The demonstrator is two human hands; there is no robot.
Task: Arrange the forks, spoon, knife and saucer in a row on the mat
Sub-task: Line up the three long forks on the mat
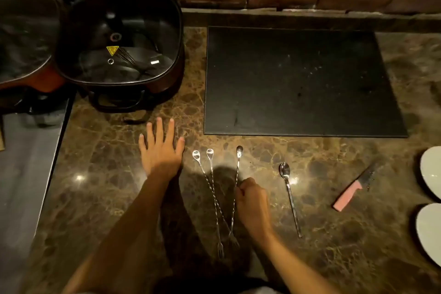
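Nothing placed yet: mat on the far side of the desk carries no cutlery, everything lies on the desk near of it. Right hand has a closed grip pinching the twisted stem of the rightmost of three forks, their stems crossing near the tines; left hand lies flat, fingers spread, holding nothing, just left of the forks. Count: three forks, one spoon right of them, one pink-handled knife further right, two saucers cut by the right edge, so all still to go
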